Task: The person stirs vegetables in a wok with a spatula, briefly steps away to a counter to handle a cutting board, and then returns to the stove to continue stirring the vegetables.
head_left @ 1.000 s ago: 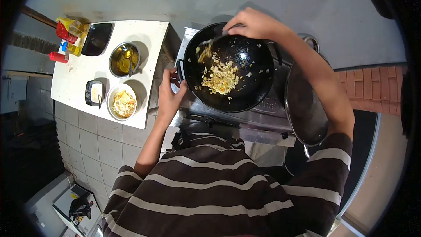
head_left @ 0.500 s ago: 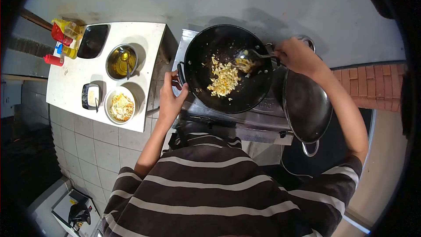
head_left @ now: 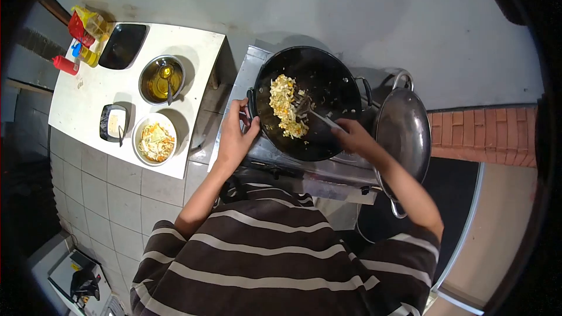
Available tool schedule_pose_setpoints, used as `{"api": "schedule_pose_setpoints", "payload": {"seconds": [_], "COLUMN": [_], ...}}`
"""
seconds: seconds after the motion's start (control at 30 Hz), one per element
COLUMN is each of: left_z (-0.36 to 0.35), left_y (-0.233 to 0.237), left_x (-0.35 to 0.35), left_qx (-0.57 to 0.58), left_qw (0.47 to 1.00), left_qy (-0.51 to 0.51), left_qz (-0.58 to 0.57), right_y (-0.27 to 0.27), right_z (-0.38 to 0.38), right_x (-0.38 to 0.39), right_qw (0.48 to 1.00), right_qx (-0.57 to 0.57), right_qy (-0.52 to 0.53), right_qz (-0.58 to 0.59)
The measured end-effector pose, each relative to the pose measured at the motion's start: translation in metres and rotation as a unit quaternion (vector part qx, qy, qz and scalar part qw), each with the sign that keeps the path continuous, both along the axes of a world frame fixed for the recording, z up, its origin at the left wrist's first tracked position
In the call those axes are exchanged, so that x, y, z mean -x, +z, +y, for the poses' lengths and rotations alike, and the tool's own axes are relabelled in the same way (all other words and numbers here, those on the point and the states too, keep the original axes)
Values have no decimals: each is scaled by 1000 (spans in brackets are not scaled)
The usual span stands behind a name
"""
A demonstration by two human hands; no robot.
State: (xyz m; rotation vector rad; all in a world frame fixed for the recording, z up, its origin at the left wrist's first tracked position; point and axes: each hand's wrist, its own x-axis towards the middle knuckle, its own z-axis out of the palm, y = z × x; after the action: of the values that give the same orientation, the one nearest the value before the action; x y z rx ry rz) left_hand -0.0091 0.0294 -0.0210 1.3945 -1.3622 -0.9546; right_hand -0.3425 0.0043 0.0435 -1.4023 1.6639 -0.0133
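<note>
A black wok sits on the metal stove, holding chopped, yellow-white scrambled-egg-like food heaped on its left side. My left hand is closed on the wok's left handle, fingers curled behind it and thumb in front. In my right hand is the handle of a metal spatula, slanting down to the left. Its head touches the right edge of the food and is partly hidden by it.
Right of the wok stands a large two-handled metal pan. On the white table at left are a pot of oil with a ladle, a bowl of shredded food, a small black dish, a black tray and sauce bottles.
My right hand has moved left and down, bringing the spatula from the wok's right side into the food. The food is now spread along the left side. The view has shifted slightly.
</note>
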Motion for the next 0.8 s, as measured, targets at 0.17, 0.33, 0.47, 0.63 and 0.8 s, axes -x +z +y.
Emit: {"api": "schedule_pose_setpoints", "payload": {"seconds": [0.17, 0.33, 0.47, 0.63, 0.8], "left_z": [0, -1, -1, 0, 2], "left_y": [2, 0, 1, -4, -7], "left_x": [-1, 1, 0, 2, 2], "left_qx": [13, 11, 13, 7, 28], "left_qw": [1000, 1000, 999, 999, 999], "left_qy": [4, -7, -8, 9, 19], "left_qz": [0, -26, -29, -31, -37], "right_y": [64, 104, 77, 77, 134], "right_z": [17, -51, -118, -85, -18], "right_x": [-23, -22, -30, -28, -21], "right_qw": [919, 847, 818, 807, 819], "right_qx": [353, 409, 431, 342, 282], "right_qy": [164, 263, 325, 441, 422], "right_qz": [55, 215, 200, 196, 266]}}
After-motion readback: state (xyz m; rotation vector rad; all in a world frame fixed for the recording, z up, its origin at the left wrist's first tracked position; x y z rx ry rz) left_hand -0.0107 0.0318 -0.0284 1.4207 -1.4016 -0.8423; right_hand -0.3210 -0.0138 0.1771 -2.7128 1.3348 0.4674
